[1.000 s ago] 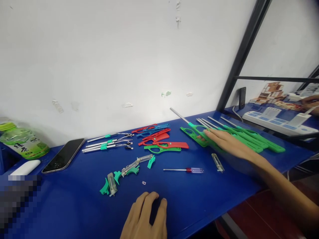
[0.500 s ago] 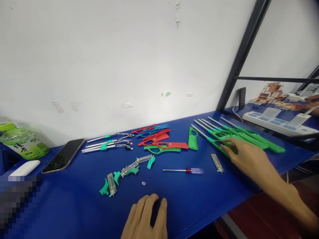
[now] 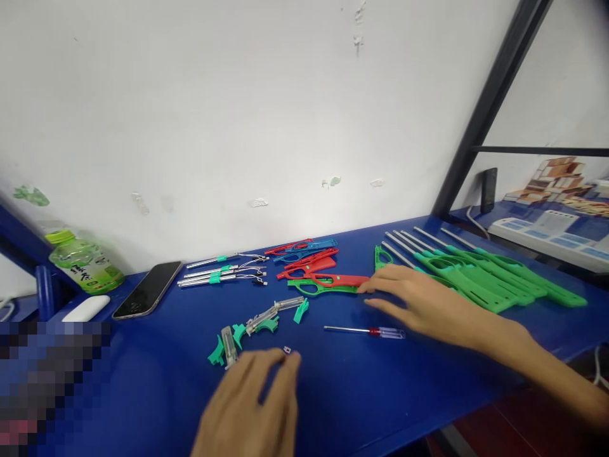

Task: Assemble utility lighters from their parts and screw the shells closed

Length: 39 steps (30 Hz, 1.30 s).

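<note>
On a blue tabletop (image 3: 342,393), the right hand (image 3: 423,301) has left the row of green plastic lighters with metal barrels (image 3: 480,282) and reaches the butt of a red plastic handle shell (image 3: 340,280), apparently shifting work to loose parts. Its thumb is parted from its fingers. The shell lies over a green plastic shell (image 3: 323,289), its long axis running left to right, narrow end left. Near a small metal clip (image 3: 287,349), the left hand (image 3: 242,406) curls narrowly, any pinch unclear.

grn btl (image 3: 85,263), blk phone (image 3: 147,290), wht pwr strip (image 3: 537,241)
</note>
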Each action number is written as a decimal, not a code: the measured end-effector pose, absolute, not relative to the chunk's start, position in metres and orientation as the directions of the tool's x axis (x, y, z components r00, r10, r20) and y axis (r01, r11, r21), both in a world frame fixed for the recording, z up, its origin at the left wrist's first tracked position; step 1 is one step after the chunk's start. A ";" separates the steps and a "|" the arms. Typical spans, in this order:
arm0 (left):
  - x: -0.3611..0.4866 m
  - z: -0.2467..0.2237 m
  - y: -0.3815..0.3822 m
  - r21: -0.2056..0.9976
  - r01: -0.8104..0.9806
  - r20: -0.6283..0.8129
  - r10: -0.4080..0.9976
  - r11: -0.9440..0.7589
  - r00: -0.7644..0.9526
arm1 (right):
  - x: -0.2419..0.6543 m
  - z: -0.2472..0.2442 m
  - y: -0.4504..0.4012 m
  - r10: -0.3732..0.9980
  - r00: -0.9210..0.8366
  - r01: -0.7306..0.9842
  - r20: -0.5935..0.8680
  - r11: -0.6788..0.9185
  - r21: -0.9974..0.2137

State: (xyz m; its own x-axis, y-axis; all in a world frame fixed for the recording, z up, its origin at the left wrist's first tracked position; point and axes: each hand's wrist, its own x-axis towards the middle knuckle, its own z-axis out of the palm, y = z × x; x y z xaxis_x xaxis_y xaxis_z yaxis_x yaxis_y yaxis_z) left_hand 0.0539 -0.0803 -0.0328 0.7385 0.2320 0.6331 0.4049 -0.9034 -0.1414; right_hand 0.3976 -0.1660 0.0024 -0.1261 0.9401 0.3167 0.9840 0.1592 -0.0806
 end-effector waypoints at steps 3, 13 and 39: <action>0.048 -0.002 -0.025 -0.108 0.545 0.554 0.405 -0.832 0.728 | 0.388 0.004 -0.143 0.947 -0.212 0.971 0.241 0.232 -0.059; 0.051 0.007 0.107 -0.187 0.688 0.219 0.653 -0.701 0.725 | 0.392 -0.011 -0.113 0.960 -0.204 0.978 0.190 0.209 -0.004; 0.008 0.029 0.053 -0.162 0.641 0.586 0.450 -0.750 0.674 | 0.419 -0.007 -0.110 0.964 -0.204 0.928 0.170 0.246 -0.280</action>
State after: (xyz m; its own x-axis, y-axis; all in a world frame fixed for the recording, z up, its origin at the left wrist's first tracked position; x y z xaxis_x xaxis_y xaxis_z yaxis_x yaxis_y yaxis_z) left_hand 0.0077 0.0526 0.0286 0.6743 0.4496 0.5859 0.6410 -0.7502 -0.1621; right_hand 0.4187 -0.1097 -0.0066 -0.2039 0.9641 0.1702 0.9280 0.2457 -0.2802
